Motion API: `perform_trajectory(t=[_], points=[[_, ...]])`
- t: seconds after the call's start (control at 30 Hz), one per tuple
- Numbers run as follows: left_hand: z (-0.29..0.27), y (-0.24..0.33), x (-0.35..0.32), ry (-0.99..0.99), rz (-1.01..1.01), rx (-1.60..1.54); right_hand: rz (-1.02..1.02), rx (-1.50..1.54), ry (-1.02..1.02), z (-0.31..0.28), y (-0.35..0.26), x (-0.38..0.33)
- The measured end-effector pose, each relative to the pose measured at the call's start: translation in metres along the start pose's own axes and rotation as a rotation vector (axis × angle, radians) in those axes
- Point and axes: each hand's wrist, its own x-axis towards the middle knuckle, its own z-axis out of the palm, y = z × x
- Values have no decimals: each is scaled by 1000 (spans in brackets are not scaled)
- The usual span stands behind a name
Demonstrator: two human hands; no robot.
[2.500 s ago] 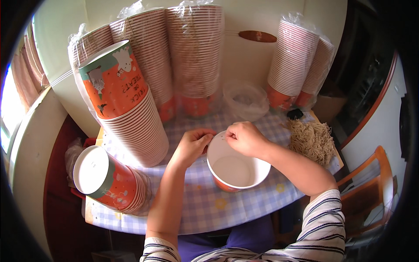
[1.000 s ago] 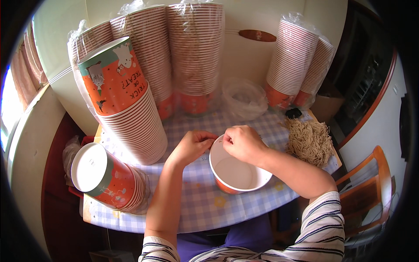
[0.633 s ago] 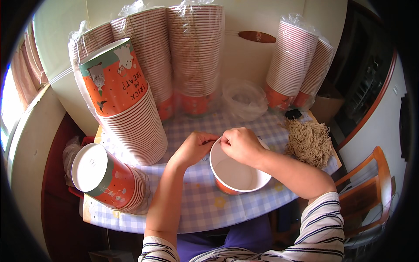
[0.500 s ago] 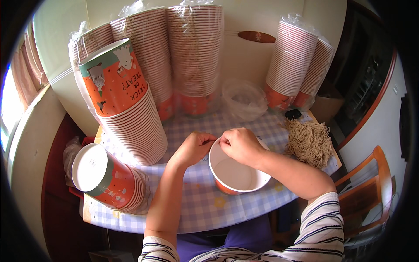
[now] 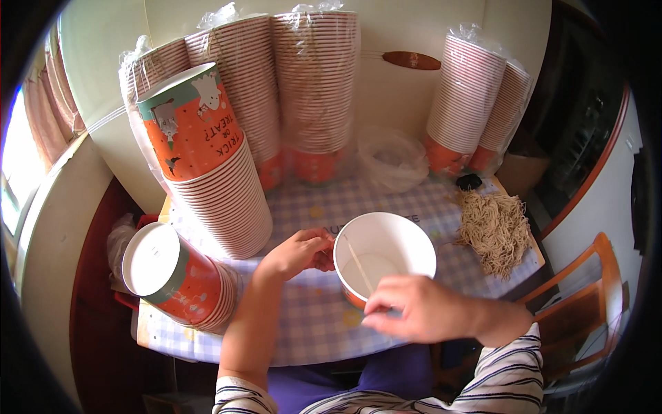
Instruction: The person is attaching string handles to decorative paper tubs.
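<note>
An orange paper cup with a white inside stands on the checked tablecloth in front of me. My left hand pinches its left rim. Lying across the inside of the cup, from the left rim toward me, is a thin tan strand. My right hand sits at the cup's near side, its fingers closed on the strand's near end. A loose pile of the same tan strands lies to the right of the cup.
A tall stack of orange cups leans at the left, and another stack lies on its side at the table's left edge. Wrapped cup stacks line the back wall and right corner. A plastic bag and a wooden chair are nearby.
My right hand has moved from the cup's far rim to its near side, drawing the strand across the inside. My left hand stays at the left rim.
</note>
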Motion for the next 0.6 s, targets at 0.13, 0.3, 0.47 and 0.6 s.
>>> perform_trajectory(t=[0.13,0.3,0.47,0.6], points=[[-7,-19,-11,-148,-7,-292,-137,-433,117,38,5,-14],[-6,-44,-28,-178,77,-455,-46,-655,344,40,40,-1],[23,-55,-19,-129,263,-308,-41,-389,500,52,90,15],[39,-55,-22,3,306,-212,-138,-41,364,69,113,36]])
